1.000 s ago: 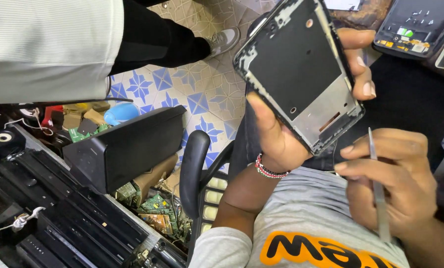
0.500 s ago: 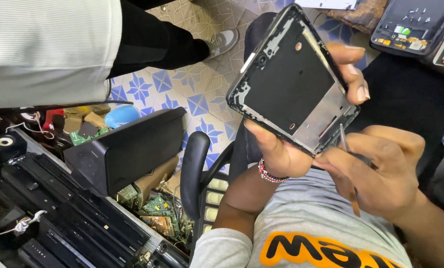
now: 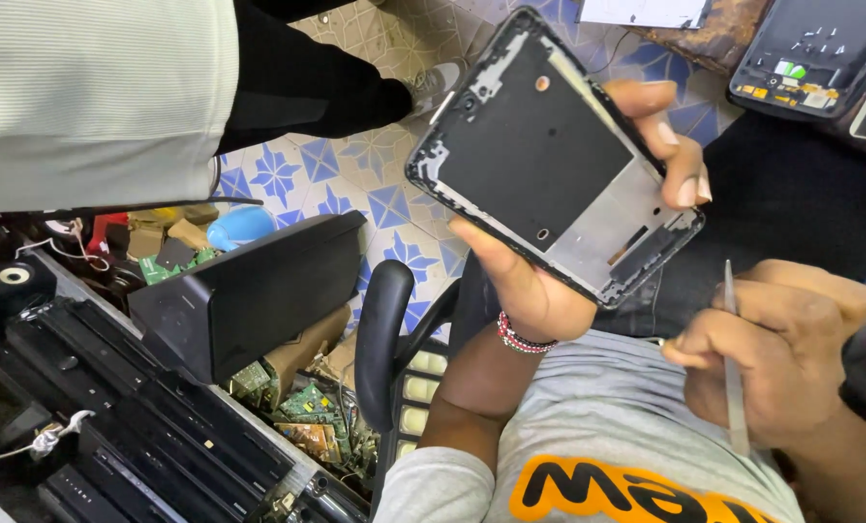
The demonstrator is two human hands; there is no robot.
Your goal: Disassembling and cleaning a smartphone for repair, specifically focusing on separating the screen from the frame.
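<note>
My left hand [image 3: 534, 291], with a red and white bead bracelet at the wrist, holds an opened phone frame [image 3: 539, 155] up at a tilt, thumb along its left edge and fingers curled over its right side. The frame's dark inner plate and bare metal lower end face me. My right hand [image 3: 786, 358] is below and to the right of it, over my grey shirt, pinching a thin metal tool [image 3: 733, 373] that stands nearly upright. The tool's tip is clear of the frame.
Another person in a pale striped shirt and black trousers [image 3: 94, 97] stands at the top left. A second opened phone [image 3: 810, 53] lies at the top right. A black box [image 3: 258, 291], circuit boards [image 3: 307, 412], stacked black devices [image 3: 113, 436] and a chair armrest [image 3: 379, 329] fill the lower left.
Half a second ago the tool's tip was at the frame's lower edge; my right hand has since drawn it down and away. My left hand has turned the frame slightly.
</note>
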